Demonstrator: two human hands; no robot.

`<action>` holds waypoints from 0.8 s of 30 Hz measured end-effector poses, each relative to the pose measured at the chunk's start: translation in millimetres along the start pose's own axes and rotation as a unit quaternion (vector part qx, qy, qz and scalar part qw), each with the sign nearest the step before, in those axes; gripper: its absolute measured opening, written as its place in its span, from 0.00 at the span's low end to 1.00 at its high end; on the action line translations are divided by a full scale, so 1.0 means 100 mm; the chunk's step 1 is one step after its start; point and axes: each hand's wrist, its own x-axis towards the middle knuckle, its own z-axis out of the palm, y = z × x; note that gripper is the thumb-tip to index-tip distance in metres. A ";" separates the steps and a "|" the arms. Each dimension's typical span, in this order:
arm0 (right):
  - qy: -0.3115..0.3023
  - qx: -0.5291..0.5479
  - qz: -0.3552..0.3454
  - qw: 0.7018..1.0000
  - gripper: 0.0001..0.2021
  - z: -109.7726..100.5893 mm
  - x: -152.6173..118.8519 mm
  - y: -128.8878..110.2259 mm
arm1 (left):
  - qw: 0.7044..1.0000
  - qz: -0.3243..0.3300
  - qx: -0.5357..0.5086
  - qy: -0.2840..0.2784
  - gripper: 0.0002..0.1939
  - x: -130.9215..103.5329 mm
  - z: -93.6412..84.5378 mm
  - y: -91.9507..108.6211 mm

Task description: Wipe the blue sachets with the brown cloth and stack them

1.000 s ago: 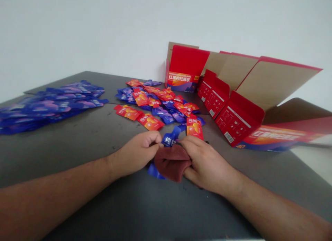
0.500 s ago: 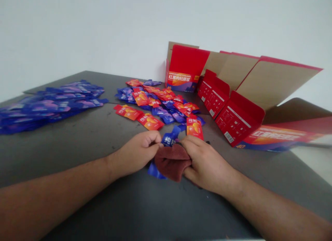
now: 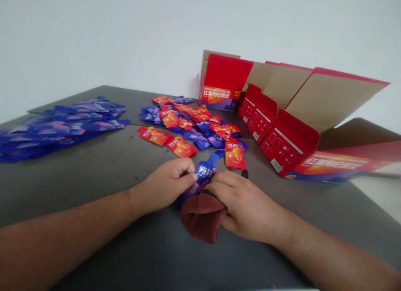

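Head view. The left hand [image 3: 164, 186] pinches the upper edge of a blue sachet [image 3: 205, 172], fingers curled closed on it. The right hand [image 3: 242, 203] — at 3 o'clock of the left — grips a dark red cloth [image 3: 202, 218], pressed onto the sachet's lower part. At 12 o'clock lies a pile of sachets [image 3: 194, 123]; blue sachets [image 3: 62, 126] at 10 o'clock; open red boxes [image 3: 275, 123] at 2 o'clock — all on the grey table [image 3: 109, 165].

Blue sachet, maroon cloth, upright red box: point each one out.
blue sachet [image 3: 205, 171], head view, on its printed face.
maroon cloth [image 3: 202, 218], head view, on its bunched middle.
upright red box [image 3: 221, 94], head view, on its front panel.
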 end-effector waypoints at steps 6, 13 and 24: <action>0.042 -0.031 0.080 0.995 0.09 0.00 -0.01 0.02 | 0.999 -0.026 -0.025 -0.003 0.10 0.00 0.01 -0.02; -0.003 -0.007 0.001 1.000 0.10 0.01 -0.01 -0.02 | 1.000 -0.018 -0.002 0.015 0.10 -0.01 0.01 0.00; -0.009 -0.011 -0.006 1.000 0.07 0.00 -0.02 -0.02 | 0.998 -0.050 -0.043 0.025 0.10 -0.04 0.05 0.00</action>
